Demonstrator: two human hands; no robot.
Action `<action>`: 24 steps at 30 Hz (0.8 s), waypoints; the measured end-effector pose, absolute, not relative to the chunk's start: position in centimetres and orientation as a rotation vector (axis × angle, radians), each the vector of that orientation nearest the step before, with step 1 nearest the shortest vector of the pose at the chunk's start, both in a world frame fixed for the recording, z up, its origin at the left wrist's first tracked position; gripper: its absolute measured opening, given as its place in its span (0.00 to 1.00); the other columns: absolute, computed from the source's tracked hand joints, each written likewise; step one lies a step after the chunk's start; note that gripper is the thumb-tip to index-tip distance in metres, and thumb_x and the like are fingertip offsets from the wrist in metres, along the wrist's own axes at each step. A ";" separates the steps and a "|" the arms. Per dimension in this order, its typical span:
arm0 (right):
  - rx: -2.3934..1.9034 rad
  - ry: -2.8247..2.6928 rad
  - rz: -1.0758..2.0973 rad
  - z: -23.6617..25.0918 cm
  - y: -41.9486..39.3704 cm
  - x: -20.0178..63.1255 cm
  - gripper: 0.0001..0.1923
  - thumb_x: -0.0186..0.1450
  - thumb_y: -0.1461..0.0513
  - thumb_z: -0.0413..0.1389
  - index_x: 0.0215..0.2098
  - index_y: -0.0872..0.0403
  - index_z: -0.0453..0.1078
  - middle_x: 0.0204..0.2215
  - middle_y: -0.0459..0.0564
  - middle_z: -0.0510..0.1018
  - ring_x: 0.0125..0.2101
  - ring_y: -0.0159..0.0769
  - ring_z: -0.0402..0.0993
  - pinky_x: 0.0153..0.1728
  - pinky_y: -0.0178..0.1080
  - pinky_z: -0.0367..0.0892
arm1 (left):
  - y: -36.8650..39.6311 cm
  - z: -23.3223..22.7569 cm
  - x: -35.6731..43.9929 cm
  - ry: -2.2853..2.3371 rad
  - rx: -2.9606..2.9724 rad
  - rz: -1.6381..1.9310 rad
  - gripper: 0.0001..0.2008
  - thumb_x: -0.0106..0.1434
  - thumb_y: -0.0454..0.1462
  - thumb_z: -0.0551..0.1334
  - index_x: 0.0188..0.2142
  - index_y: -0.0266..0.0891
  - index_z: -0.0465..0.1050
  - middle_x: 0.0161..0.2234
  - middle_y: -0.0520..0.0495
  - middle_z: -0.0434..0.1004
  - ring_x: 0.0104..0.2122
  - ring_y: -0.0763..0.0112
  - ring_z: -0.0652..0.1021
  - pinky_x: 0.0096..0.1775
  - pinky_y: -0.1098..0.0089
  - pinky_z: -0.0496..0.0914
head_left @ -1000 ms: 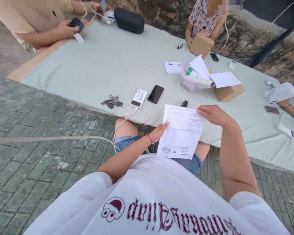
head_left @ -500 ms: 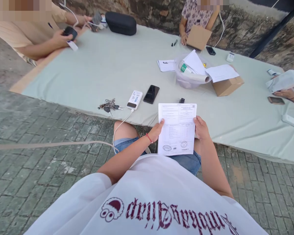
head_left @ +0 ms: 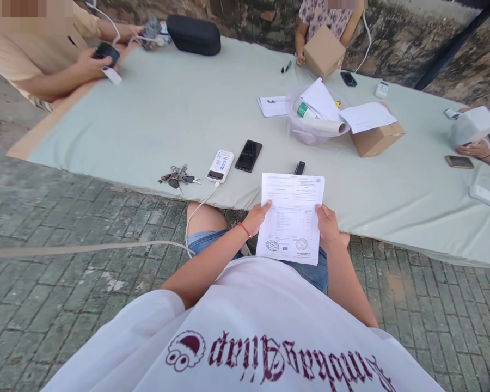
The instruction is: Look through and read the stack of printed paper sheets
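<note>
With the clear plastic tub (head_left: 304,134) as landmark, the paper stack (head_left: 289,218) is on the person's side of it, held over the lap and partly overlapping the near edge of the tabletop (head_left: 159,109). The left hand (head_left: 256,219) pinches one long edge, thumb on the top sheet; the right hand (head_left: 327,222) pinches the opposite edge in the same way. Both look nearly closed, with only the paper's thickness between thumb and fingers, though the fingers underneath are hidden.

The step in hand seems to be holding the sheets flat and squared, face up. Handling them further would probably call for steady, light thumb pressure on both edges, so that no sheet slips.

The top sheet carries printed lines and a table too small to read, a dark square code in a far corner, and two rounded stamps along the near end, their words illegible. A green label (head_left: 306,111) inside the tub cannot be made out. Nearer the person than the tub, and to its left, a white power bank (head_left: 220,166) bears unreadable blue print; a black phone (head_left: 249,155) lies between them.
</note>
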State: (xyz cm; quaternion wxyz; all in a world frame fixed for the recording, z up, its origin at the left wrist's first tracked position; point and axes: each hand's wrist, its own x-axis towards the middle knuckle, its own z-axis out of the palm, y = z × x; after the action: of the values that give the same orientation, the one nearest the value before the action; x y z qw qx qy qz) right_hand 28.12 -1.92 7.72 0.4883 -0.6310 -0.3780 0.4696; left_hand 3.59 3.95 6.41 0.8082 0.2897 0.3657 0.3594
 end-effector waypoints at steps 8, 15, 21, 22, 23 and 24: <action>-1.464 -0.809 1.224 6.9 -3.2 27.6 0.26 0.62 0.42 0.59 0.50 0.50 0.75 0.44 0.51 0.83 0.48 0.49 0.78 0.46 0.49 0.75 | 2.8 6.1 2.9 0.705 0.629 0.738 0.31 0.53 0.50 0.74 0.50 0.32 0.78 0.50 0.31 0.80 0.56 0.40 0.76 0.61 0.41 0.62; -1.422 -0.763 1.208 6.9 -3.7 27.7 0.25 0.62 0.44 0.61 0.50 0.50 0.75 0.45 0.52 0.82 0.47 0.49 0.78 0.45 0.49 0.75 | 3.1 6.5 2.9 0.710 0.666 0.692 0.31 0.54 0.50 0.73 0.51 0.31 0.78 0.50 0.31 0.80 0.53 0.42 0.78 0.58 0.44 0.66; -1.435 -1.050 1.130 9.6 -1.3 30.0 0.23 0.65 0.44 0.58 0.50 0.48 0.77 0.46 0.49 0.82 0.47 0.47 0.77 0.49 0.51 0.73 | 7.2 9.1 2.7 0.705 0.972 0.729 0.33 0.57 0.54 0.69 0.53 0.32 0.76 0.51 0.34 0.80 0.53 0.46 0.78 0.57 0.48 0.68; -1.436 -1.116 1.109 10.3 -0.7 30.4 0.22 0.65 0.44 0.58 0.50 0.47 0.77 0.47 0.48 0.82 0.48 0.46 0.77 0.51 0.51 0.73 | 8.0 9.9 2.6 0.712 1.049 0.740 0.33 0.58 0.55 0.67 0.53 0.32 0.76 0.50 0.34 0.81 0.53 0.46 0.78 0.57 0.48 0.69; -1.435 -1.178 1.076 11.2 -0.2 30.9 0.22 0.66 0.45 0.58 0.50 0.47 0.77 0.47 0.47 0.81 0.49 0.46 0.76 0.52 0.52 0.72 | 8.8 10.7 2.4 0.712 1.129 0.741 0.34 0.59 0.56 0.66 0.54 0.32 0.76 0.50 0.35 0.81 0.53 0.46 0.78 0.57 0.48 0.69; -1.431 -1.233 1.028 12.0 0.3 31.3 0.21 0.66 0.45 0.58 0.51 0.46 0.76 0.48 0.47 0.81 0.50 0.46 0.76 0.54 0.52 0.71 | 9.5 11.6 2.3 0.712 1.204 0.749 0.34 0.60 0.57 0.65 0.54 0.32 0.76 0.51 0.35 0.81 0.54 0.47 0.77 0.57 0.49 0.68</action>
State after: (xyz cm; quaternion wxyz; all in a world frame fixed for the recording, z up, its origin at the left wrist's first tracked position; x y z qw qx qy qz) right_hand 31.26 0.34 11.95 0.4756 -0.5855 -0.5043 0.4204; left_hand 2.32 9.47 11.58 0.7014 0.5408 0.3199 0.3366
